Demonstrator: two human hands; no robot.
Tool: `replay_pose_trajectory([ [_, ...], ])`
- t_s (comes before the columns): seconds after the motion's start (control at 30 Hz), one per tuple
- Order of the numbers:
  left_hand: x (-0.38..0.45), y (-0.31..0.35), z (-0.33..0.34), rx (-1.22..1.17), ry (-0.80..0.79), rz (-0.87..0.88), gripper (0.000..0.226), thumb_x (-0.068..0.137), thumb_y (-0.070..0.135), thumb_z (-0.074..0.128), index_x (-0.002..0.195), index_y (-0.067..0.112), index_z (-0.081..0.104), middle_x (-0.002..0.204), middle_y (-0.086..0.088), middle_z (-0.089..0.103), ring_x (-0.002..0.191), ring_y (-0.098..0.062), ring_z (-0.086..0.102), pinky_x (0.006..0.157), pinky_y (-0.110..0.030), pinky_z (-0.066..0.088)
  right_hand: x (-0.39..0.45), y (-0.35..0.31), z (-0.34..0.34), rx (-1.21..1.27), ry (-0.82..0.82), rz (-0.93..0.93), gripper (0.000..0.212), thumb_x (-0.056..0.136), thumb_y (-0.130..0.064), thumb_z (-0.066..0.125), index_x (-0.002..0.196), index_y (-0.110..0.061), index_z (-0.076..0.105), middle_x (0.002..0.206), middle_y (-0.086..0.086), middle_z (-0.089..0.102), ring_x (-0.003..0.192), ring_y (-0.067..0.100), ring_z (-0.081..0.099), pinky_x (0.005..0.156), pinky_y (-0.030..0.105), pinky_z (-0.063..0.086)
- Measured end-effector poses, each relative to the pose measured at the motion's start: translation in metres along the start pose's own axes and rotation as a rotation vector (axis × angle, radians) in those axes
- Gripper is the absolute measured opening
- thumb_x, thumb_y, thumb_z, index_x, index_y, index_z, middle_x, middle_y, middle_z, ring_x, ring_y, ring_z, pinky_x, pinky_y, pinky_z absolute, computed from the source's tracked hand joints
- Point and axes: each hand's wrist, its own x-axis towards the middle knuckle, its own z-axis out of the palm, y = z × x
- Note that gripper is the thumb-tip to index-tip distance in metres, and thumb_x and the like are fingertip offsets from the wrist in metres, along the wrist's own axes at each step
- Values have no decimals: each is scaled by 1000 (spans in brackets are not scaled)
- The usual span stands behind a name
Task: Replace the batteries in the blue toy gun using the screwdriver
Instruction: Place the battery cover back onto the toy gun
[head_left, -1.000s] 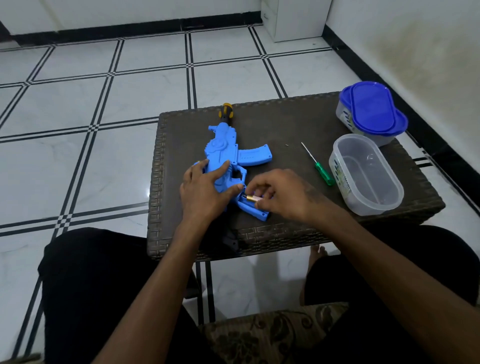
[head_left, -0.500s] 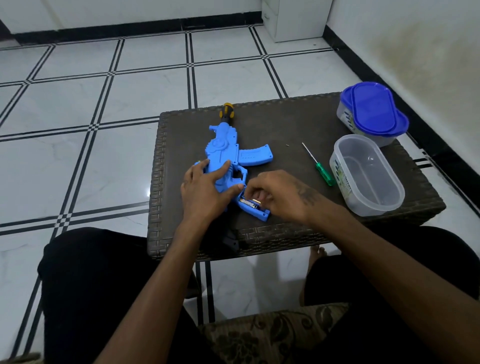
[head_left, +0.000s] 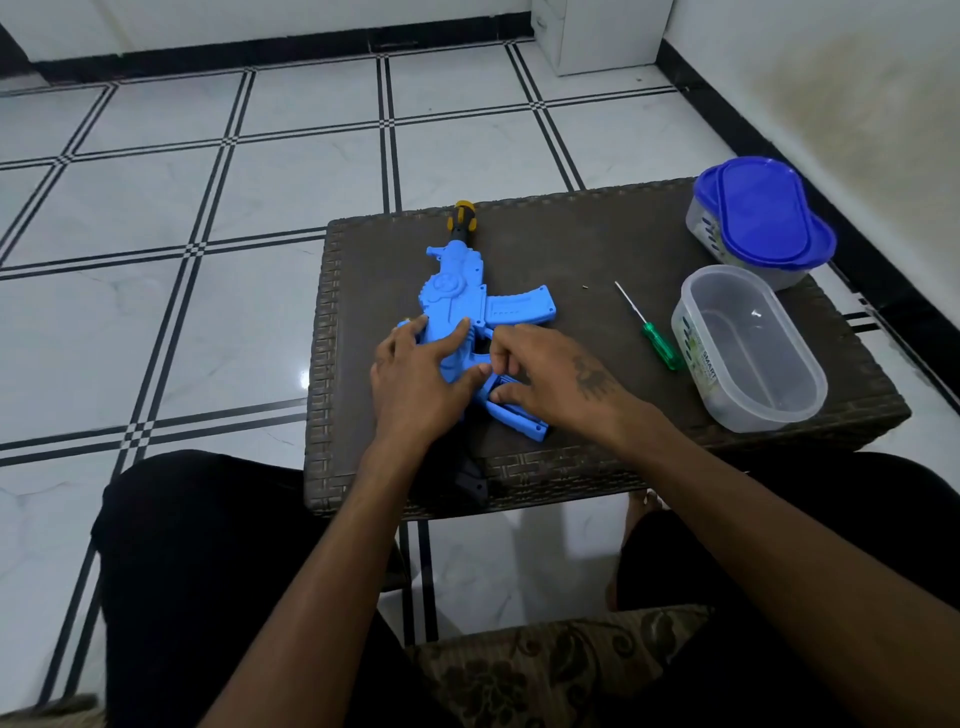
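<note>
The blue toy gun (head_left: 457, 296) lies flat on the dark wicker table (head_left: 571, 244), its yellow-and-black muzzle pointing away from me. My left hand (head_left: 415, 384) presses down on the gun's body, fingers spread over it. My right hand (head_left: 556, 379) pinches at the gun's grip (head_left: 524, 421), where the battery compartment is; its fingers cover the compartment, so no battery shows. The green-handled screwdriver (head_left: 657, 340) lies on the table to the right of both hands, untouched.
A tiny screw (head_left: 585, 286) rests on the table between the gun and the screwdriver. A clear open tub (head_left: 696, 353) stands beside the screwdriver, and a tub with a blue lid (head_left: 763, 218) sits behind it. My knees flank the table's near edge.
The battery that my right hand held at the grip went down into the compartment and is now hidden under my fingers. My left hand stays on the gun.
</note>
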Motion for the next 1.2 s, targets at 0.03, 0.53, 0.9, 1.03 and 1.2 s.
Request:
replay_pose_trajectory([
  [0.03,0,0,-1,0,-4,-2,56,87,53,61,140,45,43,156,-3,27,143,-27,18,117,-44,19,1,-1,0,-5,-1,10,29,76,-28,79,86,-24,51,81,-11,52,76,11,51,67,33,46],
  [0.53,-1,8,-2,49,-19,-1,54,88,51,61,139,44,45,153,-4,31,139,-32,24,113,-45,25,-52,47,-138,-43,168,361,5,91,-11,63,93,-14,66,82,-6,64,70,4,59,64,21,49],
  [0.9,-5,16,1,81,-46,1,55,89,53,58,141,44,42,153,-5,28,139,-33,23,113,-45,23,-53,101,-125,-52,-371,721,56,82,2,72,130,-20,55,125,13,59,102,24,59,76,33,54],
  [1.03,-6,16,1,72,-43,9,55,89,52,57,142,43,42,154,-6,28,140,-33,22,114,-45,22,-52,102,-120,-44,-351,705,63,82,4,71,137,-18,51,127,12,57,98,23,58,58,23,50],
  [1.2,-6,16,1,63,-42,3,55,89,52,58,141,43,42,154,-5,28,140,-32,21,114,-45,22,-52,102,-113,-93,-310,704,64,83,2,70,140,-19,49,131,12,55,99,24,56,73,32,50],
])
